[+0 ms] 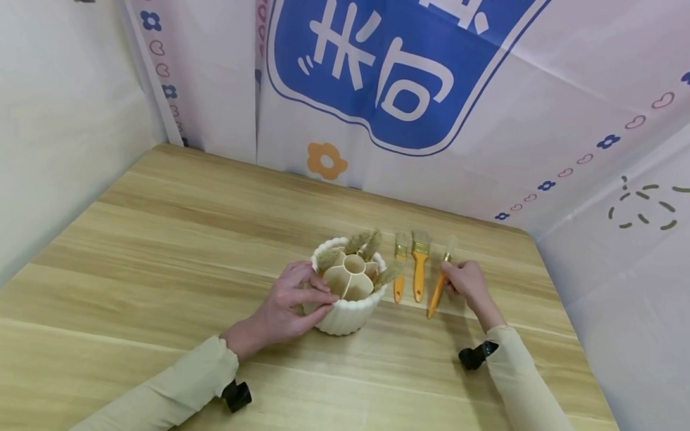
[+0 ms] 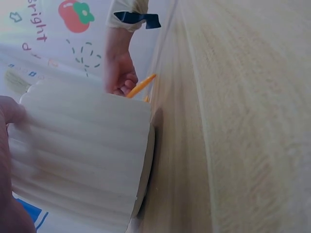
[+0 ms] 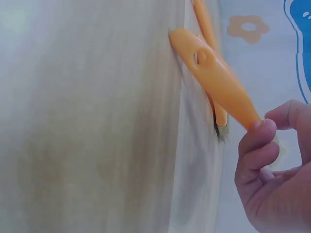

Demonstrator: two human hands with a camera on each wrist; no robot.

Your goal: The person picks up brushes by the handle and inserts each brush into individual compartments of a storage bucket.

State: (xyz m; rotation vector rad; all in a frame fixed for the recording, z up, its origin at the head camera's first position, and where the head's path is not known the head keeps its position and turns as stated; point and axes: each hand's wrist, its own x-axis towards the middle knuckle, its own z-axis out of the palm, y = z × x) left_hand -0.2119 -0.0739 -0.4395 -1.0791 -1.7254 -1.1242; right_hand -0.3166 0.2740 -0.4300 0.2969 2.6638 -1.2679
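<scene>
A white ribbed pot (image 1: 341,321) stands on the table, with a cream petal-shaped divider (image 1: 335,278) inside and fluffy dried grass heads (image 1: 358,242) poking up round it. My left hand (image 1: 293,302) holds the pot by its near left rim; the left wrist view shows fingers against the ribbed wall (image 2: 82,150). To the pot's right, my right hand (image 1: 467,281) pinches a slim paintbrush (image 1: 437,291) by its orange handle, bristles pointing away. The handle's holed end (image 3: 209,65) shows large in the right wrist view. Two more orange-handled paintbrushes (image 1: 420,266) lie between pot and hand.
The wood-grain table (image 1: 149,278) runs back to a printed cloth wall (image 1: 484,163). Plain cloth (image 1: 57,135) hangs on the left, and another printed sheet (image 1: 634,263) on the right. Each sleeve carries a black wrist camera (image 1: 237,395).
</scene>
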